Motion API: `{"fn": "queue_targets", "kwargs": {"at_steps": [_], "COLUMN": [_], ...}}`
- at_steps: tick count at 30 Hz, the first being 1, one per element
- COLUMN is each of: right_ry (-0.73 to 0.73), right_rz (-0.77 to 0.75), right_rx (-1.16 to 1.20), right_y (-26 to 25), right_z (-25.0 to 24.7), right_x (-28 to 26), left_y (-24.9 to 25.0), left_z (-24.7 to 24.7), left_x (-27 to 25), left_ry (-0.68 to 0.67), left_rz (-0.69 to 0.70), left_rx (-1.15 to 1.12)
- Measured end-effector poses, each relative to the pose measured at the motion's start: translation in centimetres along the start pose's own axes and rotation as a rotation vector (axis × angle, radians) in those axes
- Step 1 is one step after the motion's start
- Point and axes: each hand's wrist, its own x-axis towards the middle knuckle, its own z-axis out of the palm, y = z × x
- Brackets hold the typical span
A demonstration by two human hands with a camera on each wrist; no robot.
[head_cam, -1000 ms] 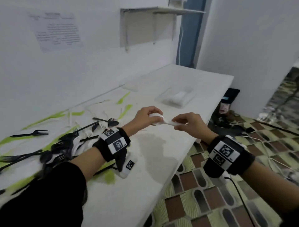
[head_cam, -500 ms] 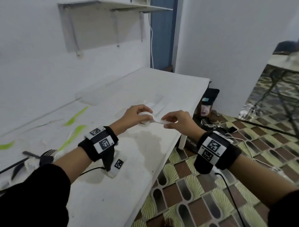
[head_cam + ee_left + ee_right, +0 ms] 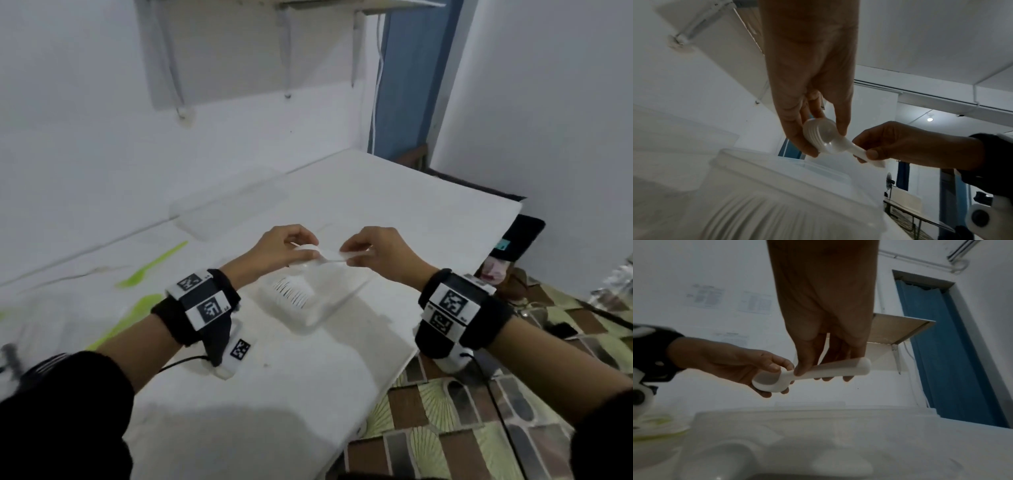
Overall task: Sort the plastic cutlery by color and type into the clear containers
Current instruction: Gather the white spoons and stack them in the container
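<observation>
A stack of white plastic spoons hangs in the air between both hands. My left hand pinches the bowl end, and my right hand pinches the handle end. Directly below them on the white table stands a clear container holding white forks, their tines visible through the near wall. A second clear container stands against the back wall.
Lime green cutlery lies on the table to the left, with black pieces blurred at the far left edge. The table's right edge drops to a patterned floor. A wall shelf hangs above the back.
Both hands have carried the white spoons to the right along the table and now hold them above the clear container. The view has swung right, so the black cutlery pile is nearly out of sight.
</observation>
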Motion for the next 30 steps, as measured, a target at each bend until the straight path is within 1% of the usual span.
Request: {"fn": "queue_targets", "kwargs": {"at_steps": [4, 8, 10, 12, 15, 18, 22, 25, 27, 30], "right_ry": [-0.087, -0.144, -0.170, -0.219, -0.321, -0.380, -0.427, -0.443, -0.460, -0.491], "right_rz": [-0.088, -0.224, -0.282, -0.334, -0.422, -0.516, -0.632, -0.666, -0.675, -0.735], "right_rx": [-0.059, -0.115, -0.174, -0.222, -0.306, -0.368, -0.399, -0.433, -0.430, -0.435], "right_y": [0.8, 1.4, 2.0, 2.7, 3.6, 4.4, 5.6, 6.5, 6.8, 6.9], "right_z": [0.7, 1.2, 1.1, 0.8, 0.6, 0.1, -0.5, -0.6, -0.7, -0.5], "right_x": [3.2, 6.2, 7.5, 8.6, 9.7, 10.4, 11.2, 11.8, 12.0, 12.1], "left_y": [-1.0, -2.2, -2.9, -3.1, -3.2, -3.0, -2.7, -2.7, -2.7, -2.2], "left_z": [-0.6, -1.1, -0.9, -0.4, 0.6, 2.2, 4.5, 5.7, 6.0, 6.1], "left_x": [0.4, 0.3, 0.0, -0.4, -1.4, -2.3, -1.9, -1.0, -0.8, -1.1], "left_ry": [0.055, 0.143, 0.187, 0.206, 0.235, 0.263, 0.307, 0.267, 0.253, 0.264], "left_rz": [-0.056, -0.099, -0.141, -0.153, -0.153, -0.186, -0.340, -0.450, -0.486, -0.509], "left_rx": [0.054, 0.068, 0.096, 0.137, 0.303, 0.523, 0.823, 1.036, 1.072, 1.005]}}
